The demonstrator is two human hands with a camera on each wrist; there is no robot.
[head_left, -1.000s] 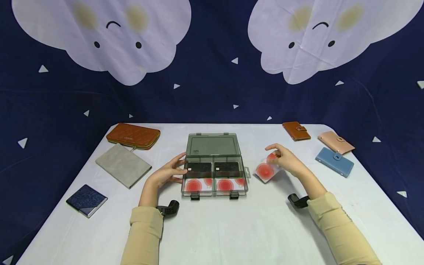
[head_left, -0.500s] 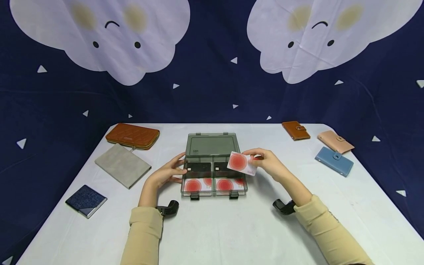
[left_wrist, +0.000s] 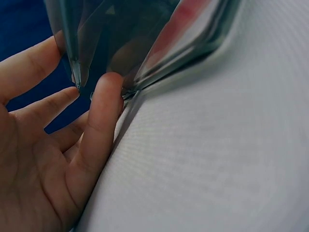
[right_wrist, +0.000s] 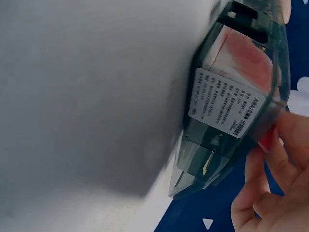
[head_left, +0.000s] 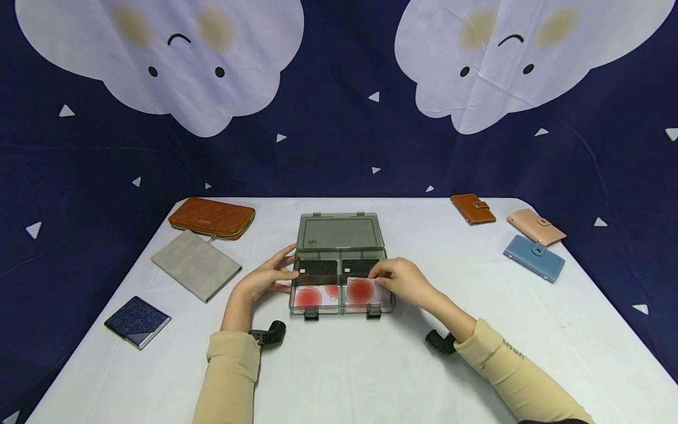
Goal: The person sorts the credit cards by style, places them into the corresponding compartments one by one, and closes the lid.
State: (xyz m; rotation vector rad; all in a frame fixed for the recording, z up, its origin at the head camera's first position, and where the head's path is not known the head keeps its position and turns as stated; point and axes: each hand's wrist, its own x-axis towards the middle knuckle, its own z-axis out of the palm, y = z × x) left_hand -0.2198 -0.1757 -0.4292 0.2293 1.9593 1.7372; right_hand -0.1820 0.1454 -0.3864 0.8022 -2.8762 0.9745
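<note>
A translucent grey-green organizer box [head_left: 341,310] stands with its lid [head_left: 341,232] raised at the back. My left hand [head_left: 263,278] rests against the box's left side, thumb and fingers spread along the wall; in the left wrist view its thumb [left_wrist: 107,94] touches the plastic. With thumb and fingers my right hand [head_left: 409,284] pinches a white card [head_left: 361,291] with a red circle, tilted in the front right compartment. Other red-circle cards [head_left: 309,297] fill the front left compartment. Black chip cards [head_left: 321,272] stand in both back compartments. A printed label [right_wrist: 227,102] shows on the box's side.
On the left lie a brown zip wallet [head_left: 212,217], a grey notebook-like case [head_left: 197,265] and a dark blue cardholder [head_left: 139,321]. On the right lie brown [head_left: 472,209], pink [head_left: 535,226] and blue [head_left: 534,258] snap cardholders. A white cloth [head_left: 339,371] covers the table.
My right hand has carried the red-circle card leftward from beside the box, over the right half, and down into the front right compartment. The left hand has stayed on the box.
</note>
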